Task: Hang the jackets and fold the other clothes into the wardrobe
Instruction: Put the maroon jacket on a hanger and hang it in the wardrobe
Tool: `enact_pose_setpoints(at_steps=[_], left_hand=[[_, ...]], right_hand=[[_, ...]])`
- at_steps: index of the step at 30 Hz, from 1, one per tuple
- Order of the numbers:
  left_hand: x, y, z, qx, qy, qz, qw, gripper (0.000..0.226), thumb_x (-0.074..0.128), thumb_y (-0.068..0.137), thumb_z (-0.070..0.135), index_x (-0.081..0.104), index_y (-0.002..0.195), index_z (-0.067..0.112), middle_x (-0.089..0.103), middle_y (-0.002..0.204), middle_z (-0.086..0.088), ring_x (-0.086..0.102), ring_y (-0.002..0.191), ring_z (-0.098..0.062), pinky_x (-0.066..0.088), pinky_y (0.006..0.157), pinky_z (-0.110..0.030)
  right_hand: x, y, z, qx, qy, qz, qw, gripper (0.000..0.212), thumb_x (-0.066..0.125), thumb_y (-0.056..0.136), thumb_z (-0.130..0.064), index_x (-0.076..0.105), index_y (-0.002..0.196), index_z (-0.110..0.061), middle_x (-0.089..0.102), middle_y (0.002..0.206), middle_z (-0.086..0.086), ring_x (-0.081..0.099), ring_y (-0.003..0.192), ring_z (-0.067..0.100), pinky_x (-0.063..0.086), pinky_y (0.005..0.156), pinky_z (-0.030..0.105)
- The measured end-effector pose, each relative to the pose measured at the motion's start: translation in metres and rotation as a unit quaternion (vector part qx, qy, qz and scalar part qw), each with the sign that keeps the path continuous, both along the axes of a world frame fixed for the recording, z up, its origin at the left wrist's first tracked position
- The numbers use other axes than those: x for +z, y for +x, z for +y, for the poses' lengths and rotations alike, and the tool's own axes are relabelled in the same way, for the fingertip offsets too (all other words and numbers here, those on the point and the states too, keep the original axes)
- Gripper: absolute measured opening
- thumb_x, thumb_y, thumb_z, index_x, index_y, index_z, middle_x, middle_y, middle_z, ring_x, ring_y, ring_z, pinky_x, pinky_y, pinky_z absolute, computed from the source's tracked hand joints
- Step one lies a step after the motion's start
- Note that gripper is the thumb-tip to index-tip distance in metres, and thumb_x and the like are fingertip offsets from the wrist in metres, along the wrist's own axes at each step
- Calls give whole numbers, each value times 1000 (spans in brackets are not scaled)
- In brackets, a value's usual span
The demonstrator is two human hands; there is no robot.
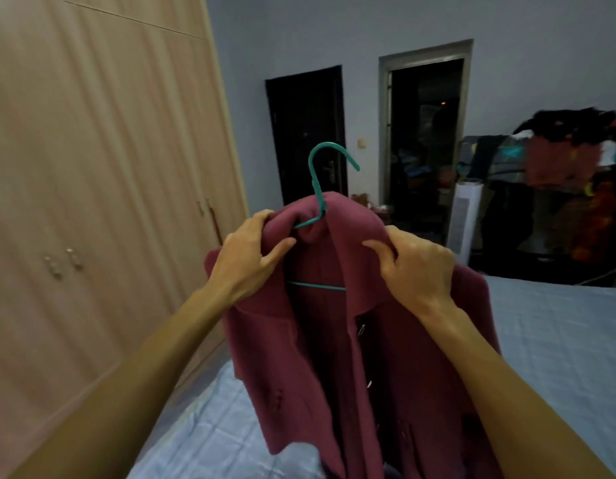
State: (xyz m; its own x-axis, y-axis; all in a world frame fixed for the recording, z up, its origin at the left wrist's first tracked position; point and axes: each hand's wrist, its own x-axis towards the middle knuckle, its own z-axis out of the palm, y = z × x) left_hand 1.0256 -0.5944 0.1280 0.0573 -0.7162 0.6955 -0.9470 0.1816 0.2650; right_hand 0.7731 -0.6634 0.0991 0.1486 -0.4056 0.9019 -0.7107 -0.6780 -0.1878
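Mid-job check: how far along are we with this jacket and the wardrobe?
Done: the jacket is already on the hanger, hook free above the collar. In hand: left grip and right grip hold it near the collar, above the bed. Left: the wardrobe doors are shut, so it must be opened and the jacket hung; no folded clothes in view.

Home bedroom: bed [558, 340] w/ blue quilt, tall wood wardrobe [92, 167], clothes heaped on rack [558, 160].

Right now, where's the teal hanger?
Centre of the head view: the teal hanger sits inside the maroon jacket, hook poking above the collar between the left hand and right hand.
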Motion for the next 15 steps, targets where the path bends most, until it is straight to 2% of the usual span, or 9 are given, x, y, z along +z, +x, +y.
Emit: enact_pose_setpoints(at_steps=[3,6,9,13,15], left_hand=[[11,24,29,18,10,-13,1000,61,45,76,69,54,113,21,66,102,0,62,90,-20,46,75,-30],[17,51,58,61,-4,-60,996,61,42,75,74,56,89,16,66,80,-5,61,74,-30,47,63,-38],[15,81,95,105,-31,-87,990,61,41,76,73,58,86,14,66,81,-6,61,75,-31,46,61,-38],[7,128,156,171,-52,-94,979,56,41,77,69,62,88,17,69,85,-5,63,79,-29,45,60,-35],[1,156,191,199,-59,-86,974,55,41,78,67,61,86,17,69,83,-7,64,76,-31,44,58,-35]], right_hand=[[3,22,12,33,-3,-13,999,40,46,89,-51,67,83,-17,63,60,-3,58,48,20,29,47,22],[7,50,29,74,8,-19,997,40,46,88,-52,68,84,-18,62,60,-5,54,47,14,28,49,21],[10,86,47,136,34,-18,990,41,49,87,-56,68,86,-19,63,65,-7,51,53,7,33,52,22],[11,150,79,216,85,-3,973,45,47,86,-58,65,87,-18,63,72,-5,57,63,13,47,58,33],[9,190,103,245,115,1,963,40,50,85,-57,65,93,-20,62,78,-7,58,69,13,50,65,37]])
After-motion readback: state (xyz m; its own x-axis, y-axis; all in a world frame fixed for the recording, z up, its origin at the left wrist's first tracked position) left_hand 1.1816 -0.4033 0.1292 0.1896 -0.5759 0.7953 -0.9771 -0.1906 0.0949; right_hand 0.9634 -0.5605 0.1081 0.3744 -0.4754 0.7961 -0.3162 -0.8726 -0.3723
